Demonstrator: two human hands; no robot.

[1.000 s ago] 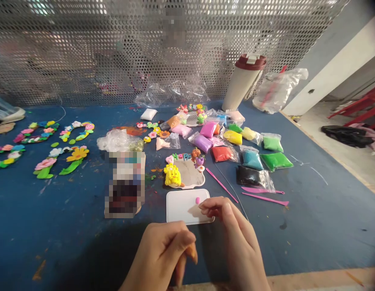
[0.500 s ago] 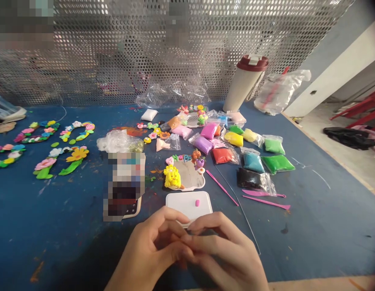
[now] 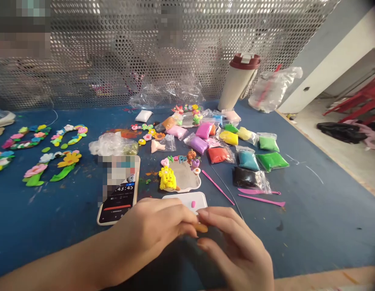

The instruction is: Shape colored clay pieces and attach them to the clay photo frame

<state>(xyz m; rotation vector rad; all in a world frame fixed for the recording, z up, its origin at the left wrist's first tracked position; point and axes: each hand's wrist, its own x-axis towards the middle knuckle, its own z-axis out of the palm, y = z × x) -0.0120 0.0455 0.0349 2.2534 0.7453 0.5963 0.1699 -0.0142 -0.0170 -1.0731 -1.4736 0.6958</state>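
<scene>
A small piece of orange clay (image 3: 201, 228) sticks out from the fingertips of my left hand (image 3: 158, 228), which is closed on it. My right hand (image 3: 237, 238) curves around the other side of the piece. Its index finger is up against the left fingertips and its thumb is apart, below the clay. Beneath and behind the hands lies a white board (image 3: 178, 197), partly covered, with a small pink clay piece (image 3: 193, 204) on it. Just beyond stands a mirror (image 3: 187, 178) with a clay-decorated frame, including a yellow clay figure (image 3: 168, 179) at its left.
Left of the hands lies a phone (image 3: 119, 202). Bags of coloured clay, such as a red one (image 3: 218, 154), spread behind and to the right. Pink modelling tools (image 3: 261, 199) and a thin wire (image 3: 225, 184) lie at right. A tumbler (image 3: 238, 83) stands near the mesh panel.
My left hand has turned over, its back now upward, and the orange clay shows between the fingers. My right thumb and index finger have parted. The view has shifted slightly.
</scene>
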